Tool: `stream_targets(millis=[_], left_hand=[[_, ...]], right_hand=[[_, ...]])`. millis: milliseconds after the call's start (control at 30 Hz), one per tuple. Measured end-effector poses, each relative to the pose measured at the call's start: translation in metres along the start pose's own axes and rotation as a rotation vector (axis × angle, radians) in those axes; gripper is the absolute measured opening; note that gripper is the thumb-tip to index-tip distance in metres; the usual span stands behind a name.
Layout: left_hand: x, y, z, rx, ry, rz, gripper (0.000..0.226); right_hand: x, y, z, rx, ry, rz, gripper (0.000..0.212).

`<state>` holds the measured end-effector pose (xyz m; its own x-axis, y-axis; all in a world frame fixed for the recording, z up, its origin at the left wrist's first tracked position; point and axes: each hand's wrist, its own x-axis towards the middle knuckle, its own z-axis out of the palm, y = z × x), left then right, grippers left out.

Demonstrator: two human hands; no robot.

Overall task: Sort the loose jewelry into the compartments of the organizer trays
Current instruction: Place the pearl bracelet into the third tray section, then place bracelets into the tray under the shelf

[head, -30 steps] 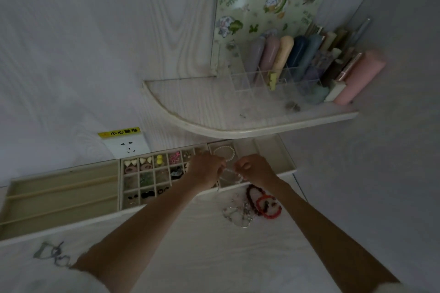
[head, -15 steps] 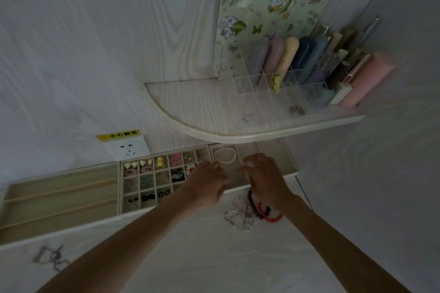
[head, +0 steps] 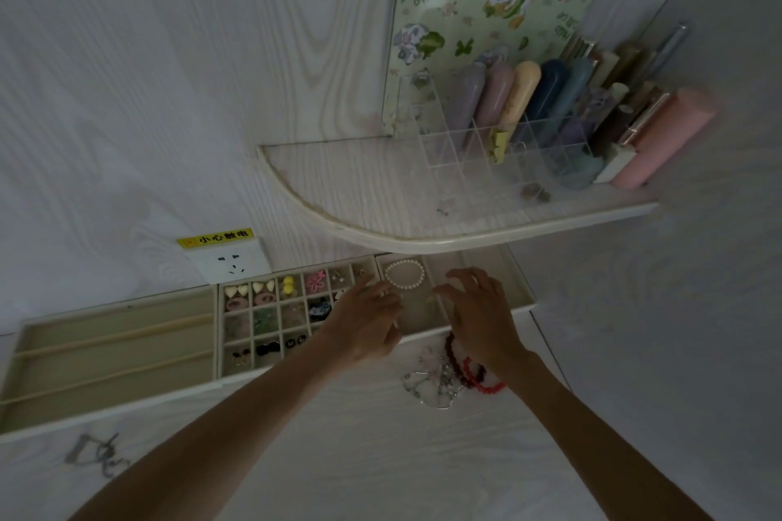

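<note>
A row of beige organizer trays lies along the wall. The right tray (head: 518, 288) holds a white pearl bracelet (head: 404, 274) in its far left compartment. My left hand (head: 364, 321) and my right hand (head: 480, 313) hover over that tray's near compartments with fingers spread and relaxed, holding nothing. A loose pile lies on the table under my right wrist: a dark red bead bracelet (head: 455, 360), a bright red bracelet (head: 486, 383) and silver chains (head: 427, 387). The middle grid tray (head: 220, 334) holds several small earrings and charms.
A long empty tray (head: 106, 351) with bar dividers sits at the left. A rounded shelf (head: 423, 241) overhangs the trays and carries a clear acrylic rack (head: 486, 140) of cosmetic tubes. A wall socket (head: 230, 262) is behind the grid tray. Another dark chain (head: 99, 453) lies near left.
Both hands were curled together over the right tray a second ago. They have since opened, spread their fingers and drawn apart. The pearl bracelet now shows fully.
</note>
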<state>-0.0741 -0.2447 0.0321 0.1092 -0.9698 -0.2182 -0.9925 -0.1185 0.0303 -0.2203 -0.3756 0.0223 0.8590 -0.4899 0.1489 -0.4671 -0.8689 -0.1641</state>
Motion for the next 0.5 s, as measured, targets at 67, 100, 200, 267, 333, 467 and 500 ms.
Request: stream_targets(millis=[67, 100, 200, 267, 333, 467, 500], left_hand=[[0.001, -0.003, 0.0, 0.01, -0.022, 0.022, 0.046], [0.002, -0.003, 0.0, 0.016, -0.03, 0.035, 0.045], [0.005, -0.002, 0.001, 0.042, -0.056, 0.055, 0.043], [0.004, -0.001, 0.002, 0.042, -0.049, 0.059, 0.043], [0.003, -0.002, 0.001, 0.041, -0.037, 0.054, 0.043], [0.001, 0.002, -0.001, 0.056, 0.0, 0.072, 0.047], [0.0, 0.003, -0.001, 0.065, -0.006, 0.079, 0.046]], right_hand=[[-0.008, 0.002, 0.002, -0.066, -0.031, -0.088, 0.058], [-0.013, 0.002, 0.004, -0.095, -0.061, -0.124, 0.059], [-0.018, 0.001, 0.007, -0.169, -0.128, -0.168, 0.055], [-0.019, 0.002, 0.005, -0.189, -0.133, -0.179, 0.053], [-0.02, 0.007, 0.004, -0.183, -0.124, -0.178, 0.056], [-0.011, 0.012, 0.001, -0.086, -0.118, -0.053, 0.066], [-0.008, 0.011, 0.0, -0.101, -0.135, -0.046, 0.066]])
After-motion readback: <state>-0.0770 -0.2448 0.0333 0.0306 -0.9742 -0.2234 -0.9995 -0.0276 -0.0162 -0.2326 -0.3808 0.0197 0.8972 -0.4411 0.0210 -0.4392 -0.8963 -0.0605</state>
